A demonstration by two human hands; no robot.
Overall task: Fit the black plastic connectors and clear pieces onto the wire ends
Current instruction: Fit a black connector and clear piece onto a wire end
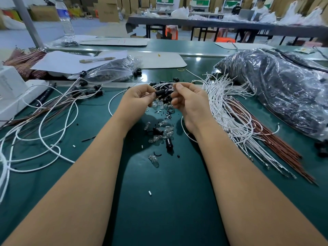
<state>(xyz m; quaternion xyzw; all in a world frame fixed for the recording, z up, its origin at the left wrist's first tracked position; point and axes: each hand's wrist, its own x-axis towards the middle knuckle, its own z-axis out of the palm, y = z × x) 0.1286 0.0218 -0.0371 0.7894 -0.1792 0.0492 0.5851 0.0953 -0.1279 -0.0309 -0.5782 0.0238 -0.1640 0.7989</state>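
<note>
A black connector [160,93] is held above the middle of the green table [177,201], pinched in the grip of the left hand [137,98], whose fingers curl round its left end. The right hand [189,102] meets it from the other side; its fingers are curled too, pinching something small and clear against the connector's right end, though what exactly is too blurred to tell. A white wire [164,84] arcs over from behind the two hands.

Under the hands lies a scatter of clear pieces [160,105] and black connectors, with a further cluster [159,132] nearer the front edge and one clear piece [154,159] lying apart from it. A loose bundle of white wires [230,110] fans out just right of the right hand, with brown wires [269,139] beside it. Toward the left edge, finished wires with connectors [85,91] lie in loops. A plastic bag [284,93] of dark parts fills the right rear of the table; a smaller clear bag [113,70] sits at the left rear, next to white paper [71,61] with a pen [97,60] on it.
</note>
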